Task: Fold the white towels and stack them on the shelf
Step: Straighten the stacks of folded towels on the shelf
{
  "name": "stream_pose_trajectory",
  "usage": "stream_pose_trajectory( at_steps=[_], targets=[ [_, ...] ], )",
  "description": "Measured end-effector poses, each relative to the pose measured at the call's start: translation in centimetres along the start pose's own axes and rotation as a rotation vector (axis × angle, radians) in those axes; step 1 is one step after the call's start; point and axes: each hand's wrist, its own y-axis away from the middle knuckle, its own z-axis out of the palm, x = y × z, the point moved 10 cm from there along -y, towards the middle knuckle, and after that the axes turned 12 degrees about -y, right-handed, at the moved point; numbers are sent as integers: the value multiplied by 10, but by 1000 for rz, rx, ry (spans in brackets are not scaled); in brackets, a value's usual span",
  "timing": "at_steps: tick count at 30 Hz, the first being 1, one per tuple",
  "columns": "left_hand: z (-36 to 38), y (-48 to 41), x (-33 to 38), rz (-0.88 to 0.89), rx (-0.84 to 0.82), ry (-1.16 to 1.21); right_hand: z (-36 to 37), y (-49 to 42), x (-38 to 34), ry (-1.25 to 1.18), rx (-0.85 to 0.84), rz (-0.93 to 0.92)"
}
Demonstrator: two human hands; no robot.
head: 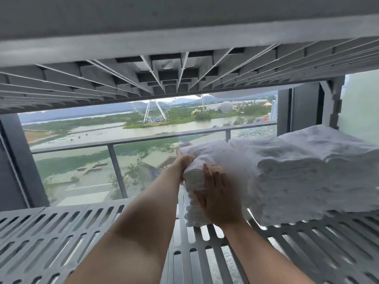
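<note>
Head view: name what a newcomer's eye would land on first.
First, the narrow stack of folded white towels at centre, with the left hand gripping its upper left side and the right hand pressed flat on its front. A bigger towel pile fills the right of the grey slatted shelf. Beyond the railing, a Ferris wheel stands by water.

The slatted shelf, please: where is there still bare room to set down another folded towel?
The shelf is bare on the left, from its left edge to the left forearm. A bare strip runs along the front, before the big towel stacks. The right is crowded: those stacks fill it, with the left hand and right hand on the narrow stack beside them.
</note>
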Motion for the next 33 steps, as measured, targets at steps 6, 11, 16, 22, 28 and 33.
stream_pose_trajectory(
  at_steps=[6,11,16,22,28,33],
  targets=[
    [2,0,-3,-77,17,-107,-2,0,3,6,8,-12],
    [9,-2,-23,-100,-141,62,1,5,-2,-4,-7,19],
    [10,-6,-28,-119,-156,93,4,6,-4,-3,-27,22],
    [10,-4,-29,-123,-94,39,1,8,-6,-29,1,0],
    [7,-1,-29,-164,-140,-49,-3,8,-10,-59,13,-4],
    [-15,-7,-13,-260,30,-404,-1,11,-3,-90,11,2]
  ],
)
